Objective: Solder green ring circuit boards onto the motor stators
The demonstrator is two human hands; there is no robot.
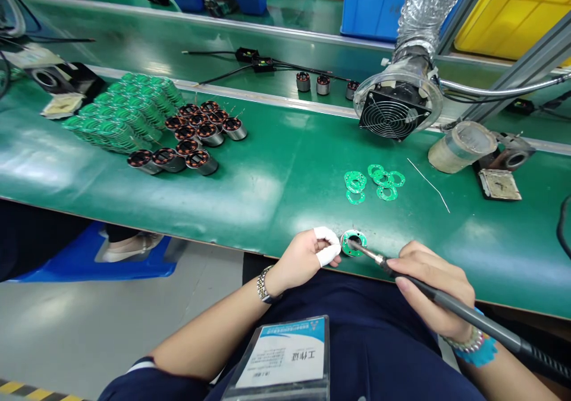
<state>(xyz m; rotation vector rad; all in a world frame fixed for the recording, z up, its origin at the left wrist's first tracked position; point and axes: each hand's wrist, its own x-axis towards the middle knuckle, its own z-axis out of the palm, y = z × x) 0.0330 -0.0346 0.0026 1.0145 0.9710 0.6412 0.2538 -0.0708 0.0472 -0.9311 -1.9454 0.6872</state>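
In my right hand (439, 288) is a soldering iron (428, 289), its fingers closed round the dark handle. The iron's tip rests at a round green circuit board (354, 242) that sits on a small round part near the bench's front edge. My left hand (314, 249) has white covers on thumb and finger, pinched together at the board's left edge. What that pinch holds, if anything, is hidden. Behind the board lie several loose green ring-shaped boards (382, 179). A thin bent wire (429, 185) lies to their right.
Copper-wound motor stators (200, 136) stand at the left beside stacked green boards (127, 109). A fan (395, 115) on a foil duct hangs over the back right. Near it are a tape-wrapped cup (463, 147) and an iron stand with a sponge (499, 184).
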